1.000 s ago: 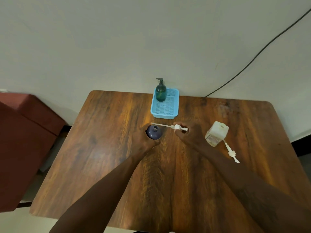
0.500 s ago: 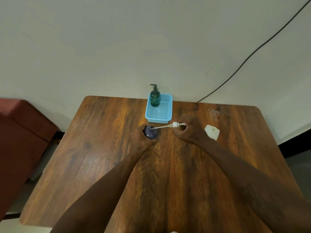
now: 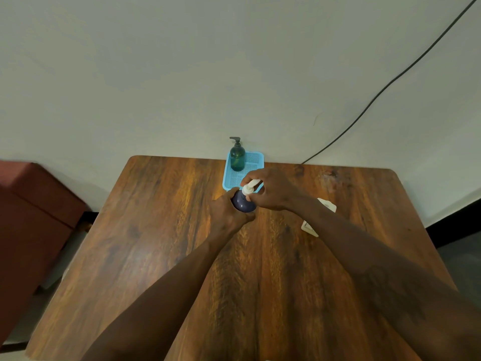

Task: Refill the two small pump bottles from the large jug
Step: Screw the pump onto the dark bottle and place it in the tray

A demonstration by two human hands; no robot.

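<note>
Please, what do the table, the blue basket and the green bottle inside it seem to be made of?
Table: wood or wood-look laminate, semi-gloss; streaky grain, soft glare. Blue basket: plastic, fairly matte; moulded mesh of small holes. Green bottle: translucent and glossy, glass or plastic; the picture cannot settle which.

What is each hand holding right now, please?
Left hand: closed around the dark blue bottle.
Right hand: closed on the white pump.

Dim warm light, soft focus (edges bowed)
</note>
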